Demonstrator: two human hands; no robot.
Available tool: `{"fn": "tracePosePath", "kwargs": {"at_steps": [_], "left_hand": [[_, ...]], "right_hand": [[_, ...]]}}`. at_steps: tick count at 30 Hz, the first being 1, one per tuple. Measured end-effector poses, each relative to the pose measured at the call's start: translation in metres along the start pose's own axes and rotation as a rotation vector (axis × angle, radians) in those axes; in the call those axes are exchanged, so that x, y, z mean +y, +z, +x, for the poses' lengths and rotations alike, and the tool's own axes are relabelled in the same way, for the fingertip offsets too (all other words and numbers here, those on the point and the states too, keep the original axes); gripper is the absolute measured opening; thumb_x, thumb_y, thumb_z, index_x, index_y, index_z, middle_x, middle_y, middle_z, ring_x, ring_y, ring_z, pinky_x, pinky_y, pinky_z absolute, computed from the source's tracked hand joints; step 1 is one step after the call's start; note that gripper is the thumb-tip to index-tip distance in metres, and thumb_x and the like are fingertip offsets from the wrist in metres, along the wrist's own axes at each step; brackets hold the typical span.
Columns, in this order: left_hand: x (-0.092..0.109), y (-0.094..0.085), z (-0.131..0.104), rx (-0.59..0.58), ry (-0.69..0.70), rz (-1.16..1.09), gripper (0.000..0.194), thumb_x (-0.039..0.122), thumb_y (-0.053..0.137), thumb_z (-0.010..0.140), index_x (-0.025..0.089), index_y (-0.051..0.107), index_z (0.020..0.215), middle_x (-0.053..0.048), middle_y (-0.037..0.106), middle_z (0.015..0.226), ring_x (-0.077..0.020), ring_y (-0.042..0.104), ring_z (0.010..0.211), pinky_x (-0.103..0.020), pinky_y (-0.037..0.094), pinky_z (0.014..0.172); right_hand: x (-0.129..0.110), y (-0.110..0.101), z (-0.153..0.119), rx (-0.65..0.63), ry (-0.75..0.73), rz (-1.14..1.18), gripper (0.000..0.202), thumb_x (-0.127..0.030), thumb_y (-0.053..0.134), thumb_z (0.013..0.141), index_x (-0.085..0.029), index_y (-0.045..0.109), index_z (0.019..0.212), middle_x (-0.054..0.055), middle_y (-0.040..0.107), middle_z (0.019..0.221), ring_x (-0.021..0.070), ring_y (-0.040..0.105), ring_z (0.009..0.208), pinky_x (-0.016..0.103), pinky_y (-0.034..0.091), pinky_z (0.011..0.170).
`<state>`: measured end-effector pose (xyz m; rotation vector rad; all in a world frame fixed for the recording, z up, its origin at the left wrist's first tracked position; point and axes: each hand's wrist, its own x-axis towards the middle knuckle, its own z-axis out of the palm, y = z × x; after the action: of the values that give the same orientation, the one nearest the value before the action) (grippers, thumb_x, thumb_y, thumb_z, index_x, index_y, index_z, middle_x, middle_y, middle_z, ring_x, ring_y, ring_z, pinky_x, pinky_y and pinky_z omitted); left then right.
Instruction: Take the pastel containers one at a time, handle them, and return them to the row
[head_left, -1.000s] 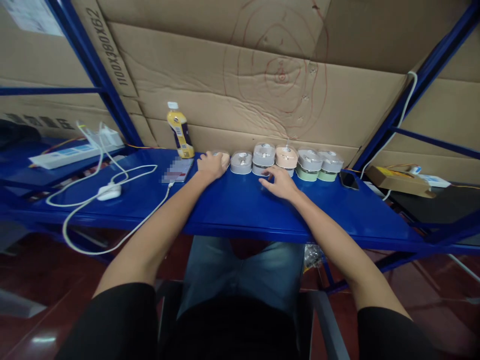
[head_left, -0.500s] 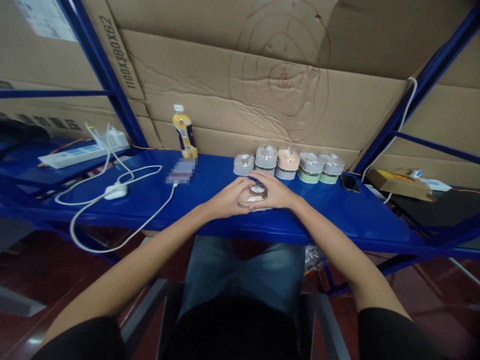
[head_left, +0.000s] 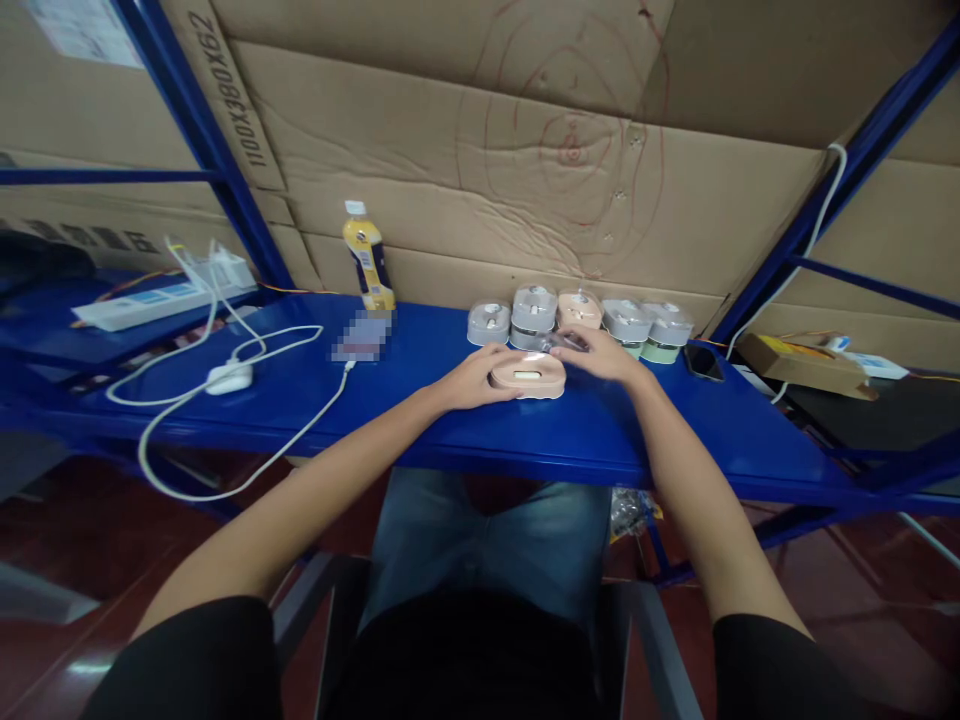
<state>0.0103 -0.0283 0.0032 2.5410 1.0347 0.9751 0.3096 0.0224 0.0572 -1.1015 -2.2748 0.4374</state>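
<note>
A pink oval case [head_left: 527,375] rests on the blue table, near its front edge. My left hand [head_left: 476,379] grips this case from its left side. Behind the case, my right hand [head_left: 594,354] holds a clear plastic cover [head_left: 541,342] between thumb and fingers. At the back stands a row of lidded containers: a grey one [head_left: 489,323], a grey stack [head_left: 534,308], a pink-topped one [head_left: 580,308] partly behind my right hand, and two with grey tops and green bases, one of them at the right end [head_left: 666,330].
The blue table [head_left: 420,430] also bears a yellow bottle [head_left: 369,262], a blurred-out flat item [head_left: 364,335] with a white cable, a white adapter [head_left: 229,376] and a dark phone [head_left: 703,363]. An open carton [head_left: 806,367] lies at the right. Cardboard stands behind.
The clear cover has come off the pink case and moved back and right with my right hand. My left hand stays at the case, which now shows uncovered.
</note>
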Motion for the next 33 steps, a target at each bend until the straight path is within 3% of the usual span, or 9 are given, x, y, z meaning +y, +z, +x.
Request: {"fn": "tracePosePath", "kwargs": {"at_steps": [4, 7, 13, 17, 21, 26, 33], "left_hand": [[0.001, 0.001, -0.001, -0.050, 0.021, 0.023, 0.042, 0.050, 0.071, 0.100, 0.024, 0.082, 0.131, -0.015, 0.068, 0.142, -0.0361, 0.063, 0.140, -0.056, 0.048, 0.125], [-0.001, -0.001, -0.001, -0.007, -0.006, 0.007, 0.042, 0.053, 0.069, 0.101, 0.025, 0.084, 0.128, -0.015, 0.068, 0.140, -0.0363, 0.062, 0.140, -0.057, 0.048, 0.124], [-0.020, -0.019, -0.007, 0.205, -0.190, 0.040, 0.047, 0.059, 0.065, 0.100, 0.022, 0.083, 0.124, -0.014, 0.070, 0.134, -0.0350, 0.066, 0.133, -0.057, 0.049, 0.122], [-0.026, -0.025, -0.012, 0.248, -0.234, 0.067, 0.045, 0.057, 0.069, 0.098, 0.022, 0.081, 0.123, -0.013, 0.073, 0.129, -0.0342, 0.067, 0.132, -0.056, 0.049, 0.123], [-0.015, -0.014, -0.010, 0.215, -0.166, 0.036, 0.064, 0.062, 0.077, 0.092, 0.019, 0.071, 0.139, -0.015, 0.072, 0.140, -0.0359, 0.068, 0.133, -0.055, 0.052, 0.120], [0.000, 0.004, -0.002, 0.144, -0.148, -0.045, 0.096, 0.069, 0.086, 0.081, 0.016, 0.054, 0.155, -0.022, 0.062, 0.159, -0.0430, 0.060, 0.147, -0.058, 0.049, 0.124], [0.000, 0.011, 0.001, 0.116, -0.067, -0.127, 0.106, 0.065, 0.090, 0.077, 0.020, 0.045, 0.161, -0.022, 0.059, 0.162, -0.0441, 0.060, 0.148, -0.060, 0.050, 0.122]], "right_hand": [[0.011, -0.009, 0.000, 0.085, 0.126, -0.008, 0.063, -0.071, 0.076, 0.091, -0.022, 0.076, 0.130, 0.014, 0.080, 0.124, 0.0360, 0.074, 0.114, 0.054, 0.059, 0.104], [0.013, -0.008, 0.000, 0.098, 0.137, -0.015, 0.065, -0.072, 0.077, 0.090, -0.021, 0.076, 0.131, 0.016, 0.079, 0.128, 0.0373, 0.073, 0.118, 0.055, 0.059, 0.105], [0.010, -0.009, 0.000, 0.118, 0.169, -0.008, 0.064, -0.071, 0.077, 0.090, -0.021, 0.076, 0.131, 0.016, 0.078, 0.132, 0.0396, 0.072, 0.125, 0.058, 0.057, 0.109], [0.010, -0.008, 0.001, 0.123, 0.169, -0.021, 0.066, -0.070, 0.080, 0.087, -0.020, 0.077, 0.130, 0.018, 0.078, 0.134, 0.0418, 0.072, 0.126, 0.061, 0.056, 0.111], [0.007, -0.002, 0.003, 0.135, 0.011, 0.041, 0.070, -0.063, 0.088, 0.081, -0.022, 0.077, 0.136, 0.015, 0.076, 0.142, 0.0407, 0.070, 0.134, 0.061, 0.053, 0.119], [-0.007, 0.018, 0.006, -0.005, -0.220, 0.113, 0.078, -0.057, 0.096, 0.072, -0.025, 0.077, 0.141, 0.011, 0.077, 0.143, 0.0366, 0.072, 0.133, 0.056, 0.056, 0.117], [-0.021, 0.041, 0.015, -0.081, -0.338, 0.042, 0.077, -0.058, 0.096, 0.073, -0.027, 0.077, 0.141, 0.009, 0.080, 0.138, 0.0357, 0.075, 0.127, 0.053, 0.058, 0.113]]}}
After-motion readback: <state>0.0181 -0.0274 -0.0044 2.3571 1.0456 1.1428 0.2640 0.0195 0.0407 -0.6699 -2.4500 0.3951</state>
